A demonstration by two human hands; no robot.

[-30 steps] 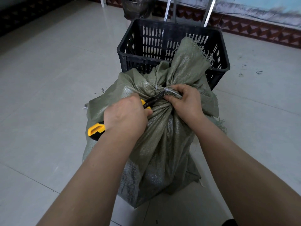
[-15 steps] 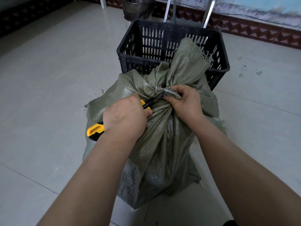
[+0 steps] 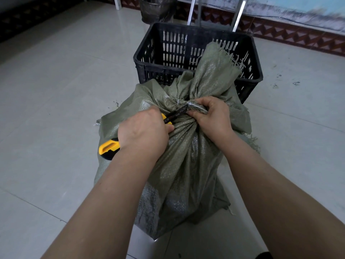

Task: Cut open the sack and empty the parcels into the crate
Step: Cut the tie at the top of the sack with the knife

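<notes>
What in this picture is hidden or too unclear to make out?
All in the head view:
- Parcels: hidden inside the closed green sack.
- Crate floor: partly blocked by the sack's gathered top.
- Knife handle middle: covered by the left hand.
- Blade tip and white tie: partly hidden under the right hand; whether it is cut is unclear.
- Dark bin: cut off by the top edge.

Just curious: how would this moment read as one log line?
left hand: holds yellow utility knife | right hand: pinches tied neck of green woven sack | black plastic crate: no parcels visible
</notes>
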